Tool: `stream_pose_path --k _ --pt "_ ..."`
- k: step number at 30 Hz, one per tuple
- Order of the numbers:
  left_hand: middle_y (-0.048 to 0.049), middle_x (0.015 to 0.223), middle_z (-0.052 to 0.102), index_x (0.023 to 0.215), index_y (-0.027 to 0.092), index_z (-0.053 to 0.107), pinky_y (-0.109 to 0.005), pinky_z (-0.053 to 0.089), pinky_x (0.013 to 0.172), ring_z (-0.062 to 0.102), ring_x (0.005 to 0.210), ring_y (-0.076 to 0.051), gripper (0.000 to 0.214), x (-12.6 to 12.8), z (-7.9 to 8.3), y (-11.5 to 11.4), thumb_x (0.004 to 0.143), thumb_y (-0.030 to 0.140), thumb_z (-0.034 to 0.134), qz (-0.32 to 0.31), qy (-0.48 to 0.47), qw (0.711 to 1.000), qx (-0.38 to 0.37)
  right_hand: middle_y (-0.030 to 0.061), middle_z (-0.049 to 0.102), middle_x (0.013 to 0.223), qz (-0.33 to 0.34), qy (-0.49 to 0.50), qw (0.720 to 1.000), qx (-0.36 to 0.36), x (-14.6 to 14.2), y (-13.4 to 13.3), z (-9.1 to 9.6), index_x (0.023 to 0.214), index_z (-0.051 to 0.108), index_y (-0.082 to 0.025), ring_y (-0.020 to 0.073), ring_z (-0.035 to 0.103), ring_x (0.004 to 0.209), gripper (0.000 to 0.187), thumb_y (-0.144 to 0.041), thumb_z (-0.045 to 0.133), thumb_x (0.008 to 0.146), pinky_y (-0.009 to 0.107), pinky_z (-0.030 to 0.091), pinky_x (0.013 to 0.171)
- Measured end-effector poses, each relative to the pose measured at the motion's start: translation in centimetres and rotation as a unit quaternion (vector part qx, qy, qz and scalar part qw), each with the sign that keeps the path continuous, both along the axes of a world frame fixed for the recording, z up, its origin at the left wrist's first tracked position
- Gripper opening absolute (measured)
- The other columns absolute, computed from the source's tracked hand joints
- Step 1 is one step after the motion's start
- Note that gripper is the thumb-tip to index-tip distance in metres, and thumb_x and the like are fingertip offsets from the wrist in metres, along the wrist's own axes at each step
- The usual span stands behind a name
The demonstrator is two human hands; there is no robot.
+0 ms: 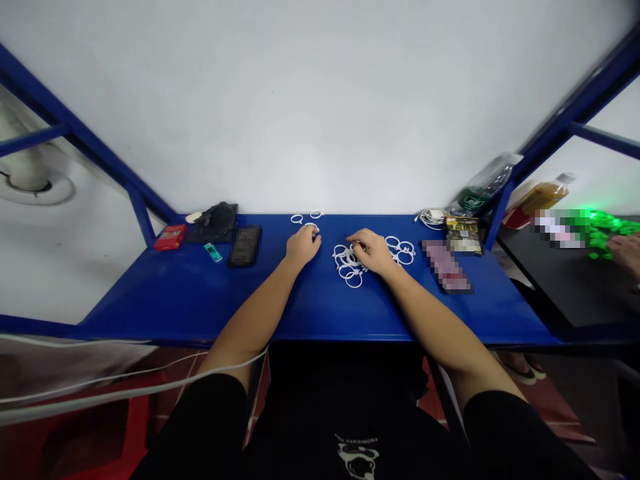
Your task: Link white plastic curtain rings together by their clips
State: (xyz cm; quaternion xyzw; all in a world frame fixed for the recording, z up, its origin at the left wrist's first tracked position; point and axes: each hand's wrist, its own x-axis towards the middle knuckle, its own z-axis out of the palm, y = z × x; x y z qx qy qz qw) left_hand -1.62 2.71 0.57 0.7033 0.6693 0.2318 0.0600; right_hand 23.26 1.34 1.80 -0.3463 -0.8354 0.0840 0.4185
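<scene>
Several thin white plastic rings point(354, 279), each with a small tab, lie in a loose heap right of the middle of the blue table point(320, 313). My right hand point(374, 252) is over this heap, index finger and thumb a little apart, and nothing shows held between them. To the left, my left hand point(302, 247) has its fingers curled at a single white ring point(311, 227), partly hidden by the fingertips. Just beyond that hand, near the wall, lie two more rings, one on the left point(297, 219) and one on the right point(317, 214).
Left: a dark phone-like slab point(245, 247), a teal packet point(213, 252), a red box point(171, 237) and a black bundle point(217, 221). Right: a blurred pink item point(447, 267), a pouch point(464, 235), a cable point(431, 217) and a bottle point(487, 183). Another person's hand point(626, 253) is far right.
</scene>
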Motion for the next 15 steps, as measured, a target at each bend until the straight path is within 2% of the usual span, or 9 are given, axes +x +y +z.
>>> stream_pose_path --k 2,3,6,9,12,15 --pt "-0.0065 0.106 0.075 0.108 0.023 0.07 -0.035 0.054 0.088 0.072 0.101 -0.025 0.015 0.2 0.2 -0.1 0.1 0.031 0.061 0.005 -0.016 1.0 0.01 0.0069 0.077 0.1 0.001 -0.004 1.0 -0.003 0.0 0.0 0.0 0.104 0.075 -0.022 0.0225 0.072 0.092 0.027 -0.013 0.053 0.092 0.037 0.058 0.083" --pt "-0.0064 0.107 0.075 0.108 0.023 0.07 -0.035 0.054 0.088 0.071 0.101 -0.025 0.014 0.3 0.3 -0.1 0.099 0.032 0.062 0.005 -0.021 0.999 0.024 0.0069 0.077 0.1 0.001 -0.005 1.0 -0.005 0.0 0.0 0.0 0.104 0.075 -0.022 0.0224 0.072 0.092 0.027 -0.013 0.053 0.092 0.037 0.058 0.083" --pt "-0.0095 0.133 0.068 0.127 0.024 0.066 -0.036 0.054 0.094 0.068 0.115 -0.027 0.03 0.3 0.1 -0.1 0.098 0.032 0.064 -0.013 -0.02 0.998 0.065 0.0066 0.077 0.099 0.0 -0.007 1.0 -0.007 0.0 0.0 0.0 0.104 0.075 -0.022 0.0222 0.073 0.091 0.026 -0.013 0.053 0.093 0.036 0.058 0.082" --pt "-0.0125 0.145 0.061 0.14 0.022 0.062 -0.041 0.054 0.098 0.066 0.122 -0.031 0.042 0.0 -0.5 0.2 0.099 0.031 0.063 -0.032 0.005 0.999 0.036 0.0064 0.077 0.098 -0.001 -0.012 1.0 -0.005 0.1 0.1 -0.1 0.104 0.075 -0.022 0.022 0.073 0.09 0.025 -0.014 0.054 0.093 0.036 0.058 0.082" --pt "-0.0123 0.131 0.068 0.131 0.022 0.069 -0.04 0.055 0.096 0.069 0.113 -0.03 0.032 -0.4 -0.9 0.4 0.1 0.028 0.061 -0.059 0.011 0.998 0.006 0.0062 0.077 0.098 0.001 -0.02 1.0 -0.006 0.1 0.1 -0.2 0.105 0.075 -0.022 0.0221 0.073 0.09 0.025 -0.014 0.054 0.093 0.036 0.058 0.081" --pt "-0.0094 0.117 0.072 0.122 0.022 0.073 -0.035 0.056 0.093 0.072 0.104 -0.025 0.024 -0.2 -0.9 0.2 0.101 0.026 0.061 -0.128 -0.022 0.991 0.037 0.0063 0.077 0.099 -0.003 -0.021 1.0 -0.006 0.0 -0.1 0.0 0.108 0.075 -0.023 0.0222 0.073 0.089 0.025 -0.015 0.054 0.095 0.036 0.058 0.081"
